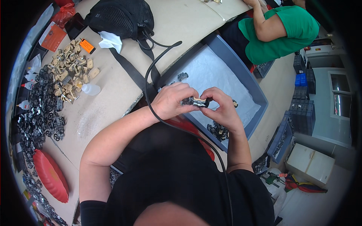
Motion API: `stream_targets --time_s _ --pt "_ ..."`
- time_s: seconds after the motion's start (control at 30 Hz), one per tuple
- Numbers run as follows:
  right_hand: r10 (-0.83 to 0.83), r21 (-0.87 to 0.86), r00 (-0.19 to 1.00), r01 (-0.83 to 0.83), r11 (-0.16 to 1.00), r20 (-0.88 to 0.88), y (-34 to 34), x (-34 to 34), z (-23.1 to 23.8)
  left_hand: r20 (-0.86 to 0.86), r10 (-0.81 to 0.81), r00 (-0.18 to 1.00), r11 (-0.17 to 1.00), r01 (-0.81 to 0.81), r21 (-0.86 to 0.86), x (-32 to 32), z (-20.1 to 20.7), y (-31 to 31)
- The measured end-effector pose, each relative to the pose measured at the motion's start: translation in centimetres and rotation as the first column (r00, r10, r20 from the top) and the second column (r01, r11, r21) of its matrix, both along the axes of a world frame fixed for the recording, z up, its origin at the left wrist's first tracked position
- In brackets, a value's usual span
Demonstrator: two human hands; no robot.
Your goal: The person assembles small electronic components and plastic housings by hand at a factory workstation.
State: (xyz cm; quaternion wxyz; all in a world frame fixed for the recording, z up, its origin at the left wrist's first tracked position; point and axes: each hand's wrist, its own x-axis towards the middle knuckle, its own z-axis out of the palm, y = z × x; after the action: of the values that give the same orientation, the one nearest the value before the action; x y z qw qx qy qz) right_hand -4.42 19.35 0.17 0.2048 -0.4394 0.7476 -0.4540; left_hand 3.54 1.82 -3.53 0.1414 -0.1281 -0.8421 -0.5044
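Observation:
Between both hands, over the blue-grey bin, is a small black-and-silver part point(199, 102) with a tan strip along its top. My left hand point(172, 101) grips its left end with thumb and fingers. At its right end, the thumb and forefinger of my right hand point(222, 108) close on a dark round piece. Fingers hide much of the part, so its exact kind is unclear. Below my hands, the blue-grey bin point(247, 83) is lined with white sheeting. Several similar dark parts point(217, 130) lie in its near corner, and another dark part point(182, 76) lies farther back.
On the table at left are a heap of tan-and-metal pieces point(69, 71), many black wheeled parts point(37, 109), a white bottle point(91, 89) and a red tray point(51, 175). A black bag point(118, 19) lies behind. A black cable point(148, 81) crosses my left forearm. A person in green point(283, 34) sits at far right.

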Motion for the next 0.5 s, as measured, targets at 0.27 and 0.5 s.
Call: stream_targets --time_s 0.27,0.5 --pt "0.051 0.064 0.976 -0.038 0.997 -0.213 0.0 -0.06 0.15 -0.08 -0.036 0.996 0.969 0.016 -0.246 0.08 0.13 -0.2" --pt "0.101 0.04 0.934 -0.093 0.995 -0.342 -0.15 -0.52 -0.14 -0.086 -0.039 0.996 0.972 0.017 -0.236 0.21 -0.06 -0.03"
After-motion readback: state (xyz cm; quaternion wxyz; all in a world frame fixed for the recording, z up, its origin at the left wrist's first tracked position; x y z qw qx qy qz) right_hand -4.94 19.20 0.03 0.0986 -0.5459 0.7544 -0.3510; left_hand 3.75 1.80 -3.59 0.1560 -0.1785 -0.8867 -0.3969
